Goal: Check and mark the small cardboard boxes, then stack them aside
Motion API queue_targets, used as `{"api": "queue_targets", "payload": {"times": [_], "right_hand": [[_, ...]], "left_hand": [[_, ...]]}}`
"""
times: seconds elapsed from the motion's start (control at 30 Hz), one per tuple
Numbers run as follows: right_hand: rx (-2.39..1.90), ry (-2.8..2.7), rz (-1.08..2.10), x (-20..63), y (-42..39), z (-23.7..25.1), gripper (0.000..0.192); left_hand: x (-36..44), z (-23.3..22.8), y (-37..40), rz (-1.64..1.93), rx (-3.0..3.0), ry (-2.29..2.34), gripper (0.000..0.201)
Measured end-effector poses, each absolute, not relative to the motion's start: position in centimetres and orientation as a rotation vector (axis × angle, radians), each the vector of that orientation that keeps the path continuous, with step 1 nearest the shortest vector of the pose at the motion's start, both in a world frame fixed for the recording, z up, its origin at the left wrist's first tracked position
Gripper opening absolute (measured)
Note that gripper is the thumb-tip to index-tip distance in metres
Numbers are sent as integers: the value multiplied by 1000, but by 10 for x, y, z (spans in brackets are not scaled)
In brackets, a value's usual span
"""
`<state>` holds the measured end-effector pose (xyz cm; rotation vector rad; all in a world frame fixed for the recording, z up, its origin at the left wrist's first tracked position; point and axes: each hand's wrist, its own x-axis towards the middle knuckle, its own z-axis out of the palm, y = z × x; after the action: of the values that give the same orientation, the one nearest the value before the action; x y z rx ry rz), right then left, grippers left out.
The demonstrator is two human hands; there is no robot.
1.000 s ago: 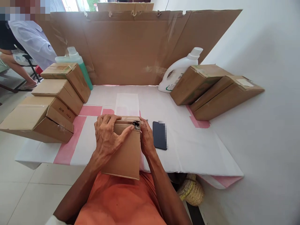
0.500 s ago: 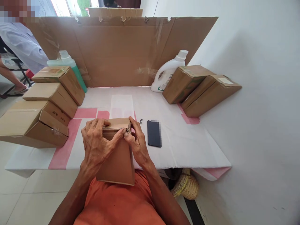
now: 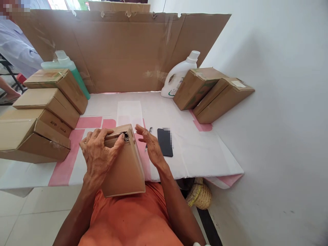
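At the surface [image 3: 194,150] edge, left hand [image 3: 98,153] grips a tilted cardboard box [image 3: 123,164]; right hand [image 3: 150,143] hovers spread, so the one-handed box could slip off.

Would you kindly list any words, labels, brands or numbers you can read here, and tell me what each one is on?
No text here can be read with certainty.
White bottle: label with green print, too small to read.
Stacked box on the left: small dark printed marks on its side, too blurred to read.
Box by the wall: pale sticker, nothing legible.
Phone: part of it blurred out.
Box held by the left hand: no print visible.
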<state>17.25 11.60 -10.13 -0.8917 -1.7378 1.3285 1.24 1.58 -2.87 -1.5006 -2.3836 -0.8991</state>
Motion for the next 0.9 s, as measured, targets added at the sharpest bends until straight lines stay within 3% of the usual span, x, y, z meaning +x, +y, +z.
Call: {"api": "queue_targets", "payload": {"times": [0.1, 0.2, 0.3, 0.47, 0.7, 0.77, 0.9], "right_hand": [[-1389, -2156, 783, 187, 145, -114, 44], [-1641, -2502, 433, 192, 163, -127, 51], [-1614, -2616, 389, 184, 170, -140, 54], [-1486, -2703, 327, 172, 187, -152, 35], [-1459, -2393, 271, 194, 206, -121, 24], [-1321, -2138, 522, 196, 191, -102, 17], [-626, -1346, 1472, 194, 143, -59, 21]], "left_hand": [[3, -36, 10, -919, -1502, -2329, 35], [-2, -44, 8, -865, -1518, -2255, 47], [-1, -49, 11, -749, -1613, -2172, 55], [2, -60, 21, -671, -1714, -2095, 58], [-2, -68, 23, -743, -1715, -2073, 56], [0, -68, 24, -736, -1733, -2059, 56], [4, -67, 27, -720, -1749, -2041, 56]]}}
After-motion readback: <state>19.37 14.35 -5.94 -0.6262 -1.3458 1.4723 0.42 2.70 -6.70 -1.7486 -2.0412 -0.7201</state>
